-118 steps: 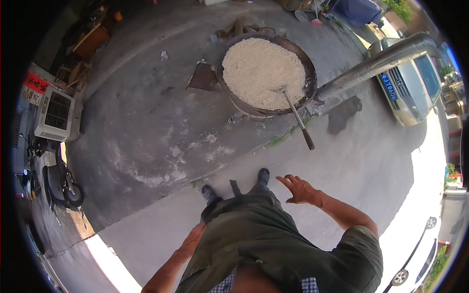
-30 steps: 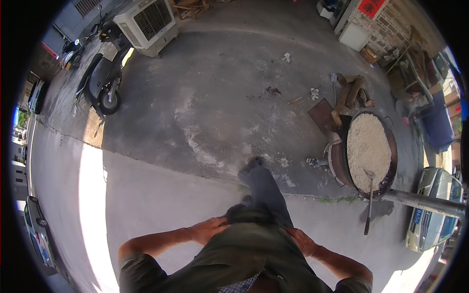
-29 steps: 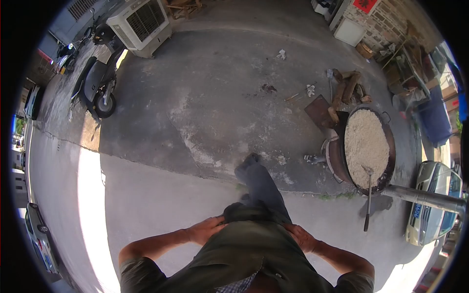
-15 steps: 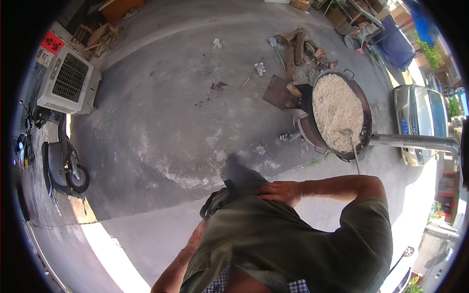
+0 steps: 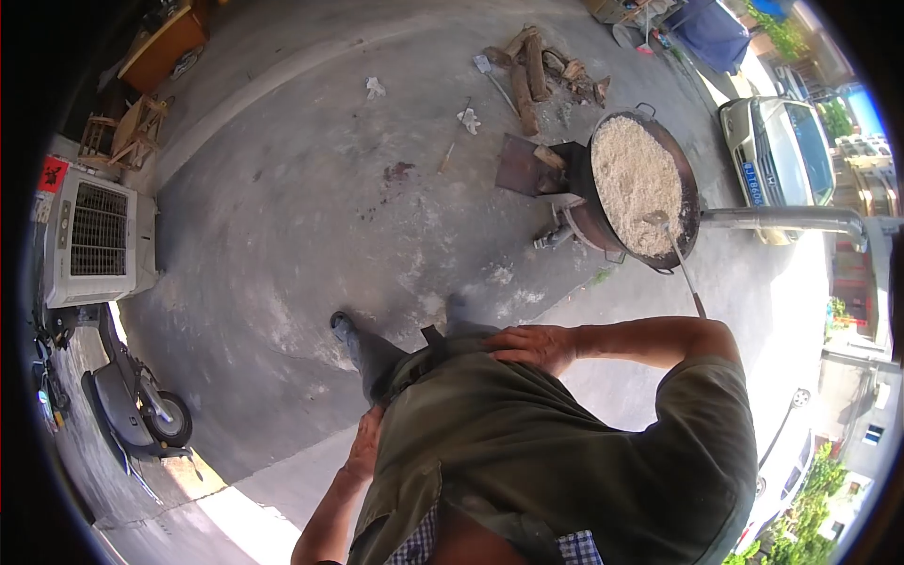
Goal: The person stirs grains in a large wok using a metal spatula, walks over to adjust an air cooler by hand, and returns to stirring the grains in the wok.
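My right hand [image 5: 535,347] rests on the front of my waist, its fingers stretched flat over the green garment [image 5: 527,424]. It holds nothing that I can see. Against my other hip lies my left hand [image 5: 364,444], fingers extended along the cloth and partly hidden by it. Beyond my right arm, a large wok [image 5: 692,193] full of pale, crumbly grain-like food [image 5: 636,179] sits on a round stove [image 5: 586,215]. A long-handled ladle or shovel [image 5: 680,254] leans in it, apart from both hands, with its head in the food.
Firewood [image 5: 535,71] and a long-handled shovel [image 5: 499,83] lie behind the stove. A metal flue pipe [image 5: 782,219] runs right towards a parked car [image 5: 777,155]. To the left stand an air cooler [image 5: 99,235], a scooter [image 5: 137,400] and wooden stools [image 5: 139,132].
My view has turned, so the wok and firewood sit higher and further left in it. One leg and shoe have come into sight ahead. Both hands stay at my waist.
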Available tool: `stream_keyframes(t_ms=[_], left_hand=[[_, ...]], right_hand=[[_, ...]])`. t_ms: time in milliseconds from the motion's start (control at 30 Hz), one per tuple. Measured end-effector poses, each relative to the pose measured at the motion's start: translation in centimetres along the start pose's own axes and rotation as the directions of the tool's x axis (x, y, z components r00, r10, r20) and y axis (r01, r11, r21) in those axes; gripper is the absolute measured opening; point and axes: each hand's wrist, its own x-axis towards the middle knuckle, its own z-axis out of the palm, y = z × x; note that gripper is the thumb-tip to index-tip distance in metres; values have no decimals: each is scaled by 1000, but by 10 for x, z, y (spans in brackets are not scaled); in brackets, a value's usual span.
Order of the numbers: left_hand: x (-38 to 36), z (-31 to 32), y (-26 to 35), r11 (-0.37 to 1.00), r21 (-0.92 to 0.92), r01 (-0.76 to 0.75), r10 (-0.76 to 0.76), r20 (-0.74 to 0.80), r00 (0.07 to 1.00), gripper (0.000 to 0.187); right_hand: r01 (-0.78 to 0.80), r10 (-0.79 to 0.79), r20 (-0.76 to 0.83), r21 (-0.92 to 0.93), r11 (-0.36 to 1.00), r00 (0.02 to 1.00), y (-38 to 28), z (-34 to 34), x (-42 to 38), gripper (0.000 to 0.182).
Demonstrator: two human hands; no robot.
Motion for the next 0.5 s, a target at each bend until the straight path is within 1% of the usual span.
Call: stream_keyframes(t_ms=[33, 67, 167, 200, 233, 267, 300, 333, 367, 400, 500], left_hand=[[-1, -25, -10, 999, -8, -43, 43, 8, 999, 73], [-3, -49, -24, 996, -15, -84, 85, 15, 996, 73], [-33, -95, -117, 968, 209, -137, 113, 121, 986, 76], [-38, -124, -118, 967, 190, -169, 145, 135, 980, 78], [-33, -163, -106, 964, 168, -207, 184, 140, 973, 80], [-28, -190, -103, 958, 147, -246, 226, 141, 964, 82], [-28, -209, -118, 938, 171, -302, 277, 157, 948, 84], [-29, -225, -127, 934, 171, -313, 285, 173, 943, 85], [-31, -240, -136, 931, 172, -322, 289, 191, 938, 86], [-33, -255, -143, 929, 171, -329, 292, 212, 933, 86], [-30, -289, -167, 947, 93, -308, 277, 252, 927, 89]], right_hand=[[-36, 36, -14, 3, 999, 999, -1, 4, 16, 102], [-34, 34, -36, 14, 999, 999, -1, 8, 34, 102], [-4, 11, -127, 53, 999, 992, -17, 19, 107, 101], [15, -5, -162, 60, 998, 987, -23, 23, 129, 100], [34, -22, -192, 57, 998, 981, -26, 22, 147, 99], [12, -2, -201, 47, 999, 980, -28, 25, 164, 99], [-8, 16, -211, 40, 999, 977, -33, 34, 179, 99], [-25, 33, -224, 38, 999, 974, -39, 41, 195, 99], [-12, 18, -309, 23, 1000, 951, -43, 47, 209, 100], [-27, 34, -315, 28, 999, 948, -48, 46, 223, 100], [-82, 89, -331, 35, 996, 939, -62, 38, 255, 102]])
